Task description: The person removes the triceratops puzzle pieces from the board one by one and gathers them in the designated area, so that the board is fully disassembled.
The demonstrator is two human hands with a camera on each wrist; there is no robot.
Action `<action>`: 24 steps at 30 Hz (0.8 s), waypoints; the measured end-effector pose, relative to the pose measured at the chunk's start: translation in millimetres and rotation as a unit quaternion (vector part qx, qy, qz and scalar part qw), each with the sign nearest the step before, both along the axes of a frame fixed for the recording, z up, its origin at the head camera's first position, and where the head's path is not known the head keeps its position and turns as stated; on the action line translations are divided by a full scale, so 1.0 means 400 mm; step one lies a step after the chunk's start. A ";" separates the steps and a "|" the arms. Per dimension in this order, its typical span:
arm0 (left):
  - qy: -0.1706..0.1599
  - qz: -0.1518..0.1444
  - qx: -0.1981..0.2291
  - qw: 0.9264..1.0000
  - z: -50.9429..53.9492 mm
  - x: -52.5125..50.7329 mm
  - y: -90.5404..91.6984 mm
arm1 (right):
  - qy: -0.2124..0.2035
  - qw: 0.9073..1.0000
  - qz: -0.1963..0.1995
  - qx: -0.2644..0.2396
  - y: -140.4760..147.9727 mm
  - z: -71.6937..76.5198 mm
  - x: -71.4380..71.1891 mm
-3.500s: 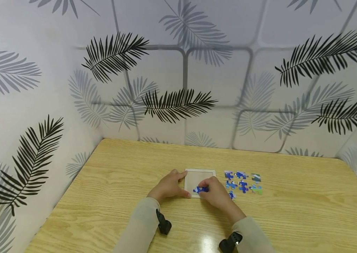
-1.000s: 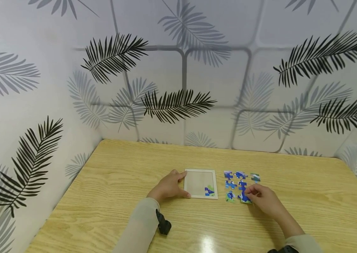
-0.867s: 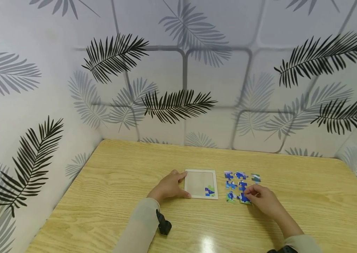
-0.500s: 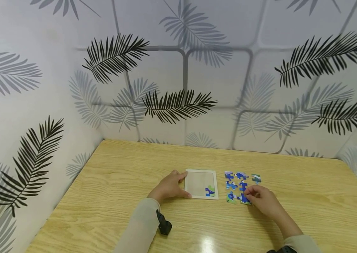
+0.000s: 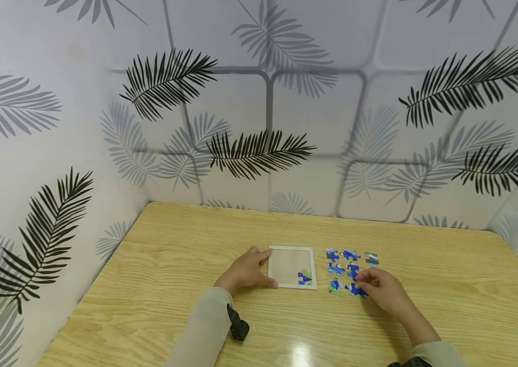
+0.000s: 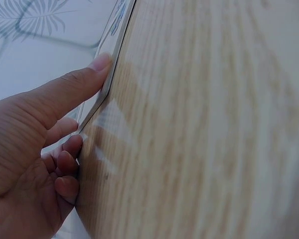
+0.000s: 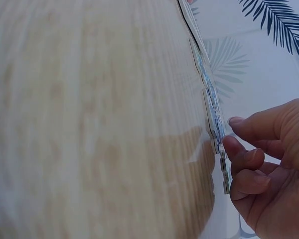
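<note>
My left hand (image 5: 245,270) holds a small white puzzle frame (image 5: 290,288) by its left side, thumb at the near corner and index finger at the far one. In the left wrist view the thumb (image 6: 74,87) presses on the frame edge. A blue-and-green jigsaw piece (image 5: 305,279) sits in the frame's near right corner. To the right, several loose jigsaw pieces (image 5: 335,268) lie in rough rows. My right hand (image 5: 380,285) pinches the edge of a dark blue piece (image 5: 354,289) lying flat at their near right. That hand hides part of the loose pieces.
A light wooden table (image 5: 185,239) carries everything. Behind it and at the left rises a wall (image 5: 314,117) with a leaf pattern. Black wrist cameras (image 5: 239,329) are strapped over the sleeves.
My right hand has gone from the frame to the loose pieces, where a dark blue piece now lies on formerly bare table. Lately that piece has shifted slightly. The left hand stays on the frame.
</note>
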State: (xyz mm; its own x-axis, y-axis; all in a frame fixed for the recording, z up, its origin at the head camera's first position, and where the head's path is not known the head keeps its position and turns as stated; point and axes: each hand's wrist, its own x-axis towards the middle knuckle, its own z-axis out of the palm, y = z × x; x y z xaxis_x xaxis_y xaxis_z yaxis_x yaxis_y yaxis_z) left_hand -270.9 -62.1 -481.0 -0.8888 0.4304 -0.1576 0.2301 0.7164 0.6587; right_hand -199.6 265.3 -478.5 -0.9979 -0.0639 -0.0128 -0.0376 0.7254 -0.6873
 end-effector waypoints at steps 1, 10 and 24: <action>0.000 -0.001 0.000 1.000 0.000 0.000 0.000 | -0.002 1.000 -0.003 0.000 0.000 -0.001 0.000; 0.000 -0.001 0.001 1.000 0.002 0.002 0.001 | 0.002 1.000 0.000 -0.007 -0.005 0.002 -0.001; 0.000 -0.004 -0.004 1.000 0.000 0.002 0.001 | 0.012 0.998 0.026 -0.051 -0.059 0.019 -0.016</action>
State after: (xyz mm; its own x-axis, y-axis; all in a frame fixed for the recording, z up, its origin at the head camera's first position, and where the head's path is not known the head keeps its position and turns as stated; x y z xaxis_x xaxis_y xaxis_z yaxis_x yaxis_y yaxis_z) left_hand -270.2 -61.8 -480.9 -0.8849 0.4370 -0.1609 0.2368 0.7197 0.6527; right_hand -205.8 241.7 -471.1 -0.9932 -0.1148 0.0204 -0.0905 0.6485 -0.7558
